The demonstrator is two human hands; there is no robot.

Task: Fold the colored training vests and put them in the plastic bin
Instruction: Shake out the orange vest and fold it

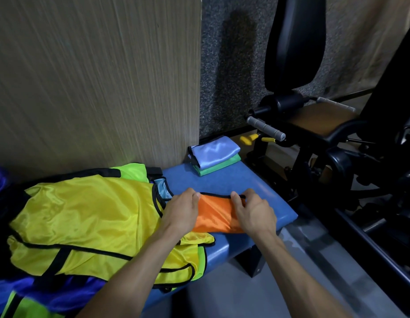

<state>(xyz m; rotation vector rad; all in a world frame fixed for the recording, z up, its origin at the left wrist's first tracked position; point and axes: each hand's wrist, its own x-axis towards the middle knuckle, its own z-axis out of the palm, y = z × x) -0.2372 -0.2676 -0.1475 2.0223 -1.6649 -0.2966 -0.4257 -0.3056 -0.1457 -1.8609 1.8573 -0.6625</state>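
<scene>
We have the orange vest (216, 216) lying on the blue bench (250, 182), partly folded, its black-trimmed edge toward the wall. Its near corner overlaps the yellow vest (84, 216), which tops a loose heap of green and blue vests to our left. Two folded vests, a pale blue one (216, 151) on a green one (219, 166), sit stacked at the far end of the bench, well apart from the orange one. No bin shows in this view.

What could go wrong: the cloth looks slick, so we judge the fold may slide open once we let go, or skew if one side is pulled harder than the other. The orange vest sits near the bench's right edge, and a push that way might send it to the floor. Lifting it carelessly might also drag the yellow vest along, since the two overlap.

Our left hand (182, 212) lies on the vest's left end, fingers curled over the trimmed edge and gripping it. Our right hand (253, 212) pinches the same edge at the right end, knuckles up, thumb tucked beneath. Both forearms reach in from below, nearly parallel.
</scene>
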